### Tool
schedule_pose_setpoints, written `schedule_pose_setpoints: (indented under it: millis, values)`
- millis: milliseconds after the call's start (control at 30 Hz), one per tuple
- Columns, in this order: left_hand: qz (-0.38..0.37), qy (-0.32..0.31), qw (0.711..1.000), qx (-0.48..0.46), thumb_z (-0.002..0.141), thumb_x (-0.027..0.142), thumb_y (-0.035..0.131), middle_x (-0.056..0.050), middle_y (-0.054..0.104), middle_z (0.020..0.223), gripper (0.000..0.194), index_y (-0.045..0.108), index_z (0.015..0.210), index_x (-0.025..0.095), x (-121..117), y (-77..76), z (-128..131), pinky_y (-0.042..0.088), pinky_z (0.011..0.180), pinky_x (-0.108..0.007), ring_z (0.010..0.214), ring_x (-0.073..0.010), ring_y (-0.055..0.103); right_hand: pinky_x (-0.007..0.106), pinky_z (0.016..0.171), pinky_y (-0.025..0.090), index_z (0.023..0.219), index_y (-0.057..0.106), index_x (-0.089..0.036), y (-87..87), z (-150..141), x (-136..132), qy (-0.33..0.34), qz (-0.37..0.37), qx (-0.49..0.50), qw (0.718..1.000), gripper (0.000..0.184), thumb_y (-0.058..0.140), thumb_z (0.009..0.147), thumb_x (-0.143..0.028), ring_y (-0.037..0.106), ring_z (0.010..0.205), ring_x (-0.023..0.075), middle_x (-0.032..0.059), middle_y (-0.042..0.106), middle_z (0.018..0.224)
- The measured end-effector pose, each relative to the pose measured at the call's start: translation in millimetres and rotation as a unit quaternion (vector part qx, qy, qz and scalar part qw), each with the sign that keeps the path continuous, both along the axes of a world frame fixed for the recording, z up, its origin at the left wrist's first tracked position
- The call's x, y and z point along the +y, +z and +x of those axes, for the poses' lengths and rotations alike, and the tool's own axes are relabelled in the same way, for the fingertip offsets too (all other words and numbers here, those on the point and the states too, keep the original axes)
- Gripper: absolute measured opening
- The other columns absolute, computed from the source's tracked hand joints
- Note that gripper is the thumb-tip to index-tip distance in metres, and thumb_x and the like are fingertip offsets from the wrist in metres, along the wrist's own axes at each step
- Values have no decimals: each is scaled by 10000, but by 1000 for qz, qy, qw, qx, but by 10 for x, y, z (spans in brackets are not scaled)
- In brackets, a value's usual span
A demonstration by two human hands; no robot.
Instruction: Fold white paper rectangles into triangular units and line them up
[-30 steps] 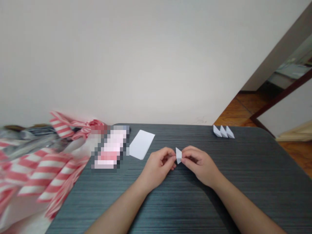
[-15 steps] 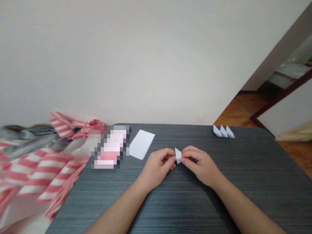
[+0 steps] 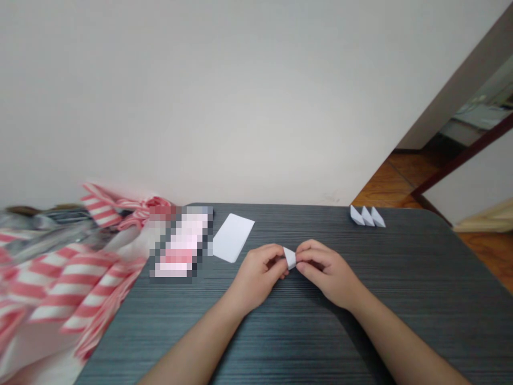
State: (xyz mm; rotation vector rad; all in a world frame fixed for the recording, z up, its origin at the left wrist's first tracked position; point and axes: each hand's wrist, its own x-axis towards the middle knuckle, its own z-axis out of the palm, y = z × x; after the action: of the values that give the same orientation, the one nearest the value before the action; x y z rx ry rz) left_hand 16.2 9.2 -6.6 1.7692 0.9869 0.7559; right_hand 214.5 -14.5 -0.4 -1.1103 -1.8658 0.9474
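Between my two hands, over the middle of the dark table [image 3: 256, 331], is a small folded white paper piece [image 3: 290, 259]. My left hand [image 3: 258, 278] pinches its left side between thumb and index finger. On the other side, the thumb and fingertips of my right hand [image 3: 331, 272] close on its right edge. Part of the paper is hidden behind the fingertips. Beyond my left hand lies a stack of white paper sheets [image 3: 233, 238]. Three folded white paper pieces [image 3: 367, 216] stand in a row at the table's far right.
A pixelated phone-like object [image 3: 184, 240] lies on the table's left side. Red-and-white striped cloth [image 3: 68, 283] is heaped beyond the left edge. A pale wall [image 3: 256, 107] rises behind the table, with wooden floor [image 3: 401, 174] showing at the right.
The folded paper has shifted slightly left and tilted between my fingers. My right hand has moved a little left with it; my left hand stays nearly in place.
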Motion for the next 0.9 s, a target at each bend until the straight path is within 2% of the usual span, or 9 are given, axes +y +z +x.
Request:
schedule_pose_setpoints:
  millis: [267,533,733,900]
  values:
    - [0,-1,1000,3,902,189,530,-25,642,766,182,680,802,172,-5,-6,6,429,650,-240,698,-147,570,255,680,471,889,713,-202,12,9,4,15,-18,-5,1000,128,592,898,-162,587,807,153,48,616,958]
    - [-16,16,1000,3,899,231,550,-2,625,687,178,649,764,170,-1,3,13,418,626,-230,661,-140,567,275,740,488,979,701,-209,6,-1,-29,15,-38,16,999,145,591,895,-168,600,896,178,65,604,1039]
    - [-8,8,1000,4,896,227,549,-6,622,693,189,649,747,165,-11,32,15,420,631,-232,665,-140,563,279,768,493,919,702,-200,22,0,-13,20,-42,13,999,125,583,899,-170,598,895,175,61,602,1019]
    - [-31,7,999,-7,899,255,547,-12,631,697,189,648,764,171,-5,11,11,432,623,-235,663,-147,575,301,818,499,969,705,-207,5,-2,-14,16,-37,23,999,147,576,907,-175,606,956,192,72,618,1044]
